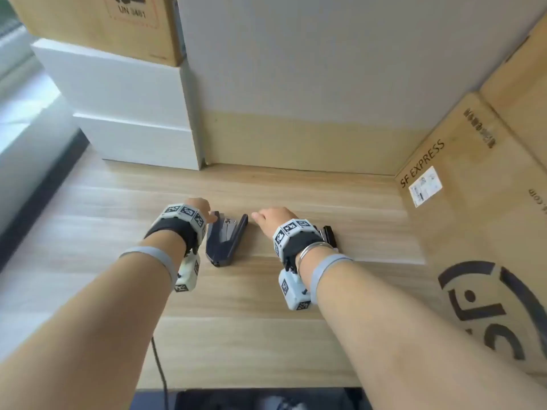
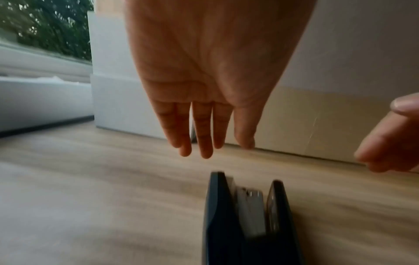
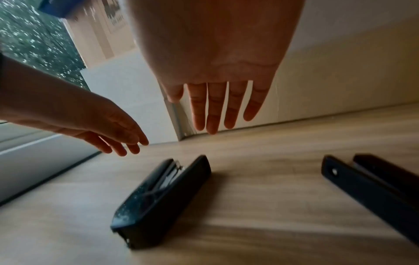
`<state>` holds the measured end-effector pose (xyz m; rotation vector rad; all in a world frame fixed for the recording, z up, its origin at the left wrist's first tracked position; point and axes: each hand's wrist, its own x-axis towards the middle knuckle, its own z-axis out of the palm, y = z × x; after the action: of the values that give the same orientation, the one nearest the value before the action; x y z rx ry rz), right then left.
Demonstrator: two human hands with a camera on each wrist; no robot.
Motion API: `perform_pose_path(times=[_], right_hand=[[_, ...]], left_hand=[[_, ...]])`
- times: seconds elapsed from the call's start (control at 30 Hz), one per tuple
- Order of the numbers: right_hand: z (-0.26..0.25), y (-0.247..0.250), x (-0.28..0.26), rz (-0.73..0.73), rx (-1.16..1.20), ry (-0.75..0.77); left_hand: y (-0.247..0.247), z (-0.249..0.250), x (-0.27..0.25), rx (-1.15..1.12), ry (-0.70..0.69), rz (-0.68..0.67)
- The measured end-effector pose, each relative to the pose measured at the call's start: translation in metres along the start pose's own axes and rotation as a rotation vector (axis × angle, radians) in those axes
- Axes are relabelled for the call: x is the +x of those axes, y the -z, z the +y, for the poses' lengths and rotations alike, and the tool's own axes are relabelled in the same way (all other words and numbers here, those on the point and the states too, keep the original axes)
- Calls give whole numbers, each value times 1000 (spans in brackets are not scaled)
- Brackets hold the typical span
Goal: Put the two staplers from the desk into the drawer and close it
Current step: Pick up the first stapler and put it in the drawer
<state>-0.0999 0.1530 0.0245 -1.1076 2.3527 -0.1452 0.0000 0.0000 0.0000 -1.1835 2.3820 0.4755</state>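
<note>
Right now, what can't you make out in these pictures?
- Drawer: in no view; the desk front edge cuts it off.
- Right stapler: head view, mostly behind the right hand's wrist camera.
- Left stapler: left wrist view, blurred, bottom edge crops it.
- Left hand fingers: head view, hidden by the wristband.

Two staplers lay on the desk (image 1: pixel 266 335): the left stapler (image 1: pixel 226 243) and the right stapler (image 3: pixel 371 186). Two hands were in view: the left hand (image 1: pixel 199 209) and the right hand (image 1: pixel 273 218). Two white boxes (image 1: pixel 142 119) stood stacked at the rear left. Cardboard boxes (image 1: pixel 473 173) numbered at least three; the exact count could not be determined.
</note>
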Motion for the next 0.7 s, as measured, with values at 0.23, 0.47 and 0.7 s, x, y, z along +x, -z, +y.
perform_pose_path(times=[0.23,0.47,0.7], right_hand=[[25,-49,30,-103,-25,-55],[36,-65,45,-142,-29,-53],[41,-68,50,-170,-95,-11]], left_hand=[[-49,4,28,-103,123,-95],[-63,7,42,-287,205,-62],[-60,15,31,-284,256,-27]])
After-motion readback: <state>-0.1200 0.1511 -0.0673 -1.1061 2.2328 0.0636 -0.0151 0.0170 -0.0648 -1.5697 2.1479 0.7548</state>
